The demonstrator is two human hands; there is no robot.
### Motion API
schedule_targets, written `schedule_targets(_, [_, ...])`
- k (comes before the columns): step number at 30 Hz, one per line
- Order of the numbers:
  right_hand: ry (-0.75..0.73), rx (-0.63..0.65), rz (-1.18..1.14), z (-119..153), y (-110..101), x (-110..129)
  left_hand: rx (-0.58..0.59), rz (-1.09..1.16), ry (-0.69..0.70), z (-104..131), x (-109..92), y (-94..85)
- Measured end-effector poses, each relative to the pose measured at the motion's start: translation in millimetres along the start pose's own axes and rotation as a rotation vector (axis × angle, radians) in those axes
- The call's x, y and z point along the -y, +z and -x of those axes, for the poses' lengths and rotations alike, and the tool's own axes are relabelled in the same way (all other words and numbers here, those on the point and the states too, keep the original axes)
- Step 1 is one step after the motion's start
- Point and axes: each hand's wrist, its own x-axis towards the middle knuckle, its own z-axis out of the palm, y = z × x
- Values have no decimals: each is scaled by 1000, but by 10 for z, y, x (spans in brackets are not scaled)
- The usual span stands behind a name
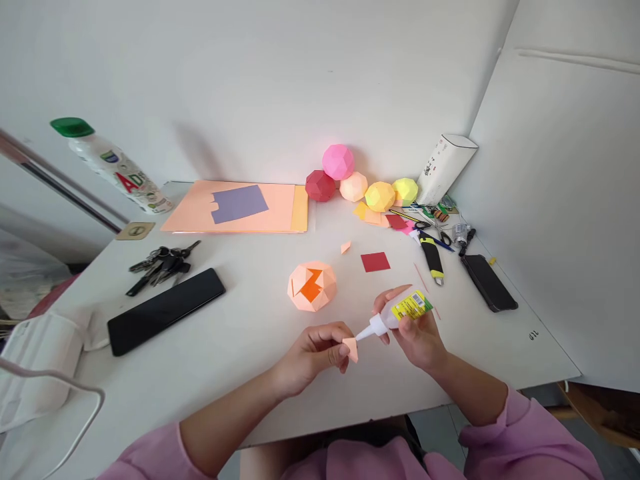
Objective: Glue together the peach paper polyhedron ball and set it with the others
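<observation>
Left grip (313,359) tight on paper (353,351) (right grip (423,341) around bottle (406,307))

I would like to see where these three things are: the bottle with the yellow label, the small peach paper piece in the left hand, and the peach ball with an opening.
Bottle (407,307): head view, on its label.
Small paper piece (353,351): head view, on its flat face.
Peach ball (327,285): head view, on its outer surface.

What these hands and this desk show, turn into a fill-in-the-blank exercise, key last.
The left hand pinches a small peach piece; the right hand holds a squeeze bottle labelled mostly in ____.
The tall bottle has a ____ cap.
The uppermost ball is ____.
The nearest ball is coloured ____ at its centre.
Missing words: yellow; green; pink; orange.
</observation>
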Motion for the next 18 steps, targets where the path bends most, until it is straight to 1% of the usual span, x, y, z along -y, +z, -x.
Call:
schedule_targets(2, [-29, 14, 38, 38, -13, -5, 5, 0, -7, 6, -2, 6])
schedule_targets(6, [-91, -15, 141, 131, -33, -7, 14, -16, -20, 17, -18, 22])
schedule_targets(9, [-101, -27, 153, 149, -26, 9, 11, -31, -31, 18, -27, 35])
schedule_targets(14, [34, -98, 100, 53, 27, 43, -10, -18, -71, -4, -25, 59])
schedule_targets(18, [140, -102, 10, -9, 55, 34, -20, 9, -62, -17, -26, 73])
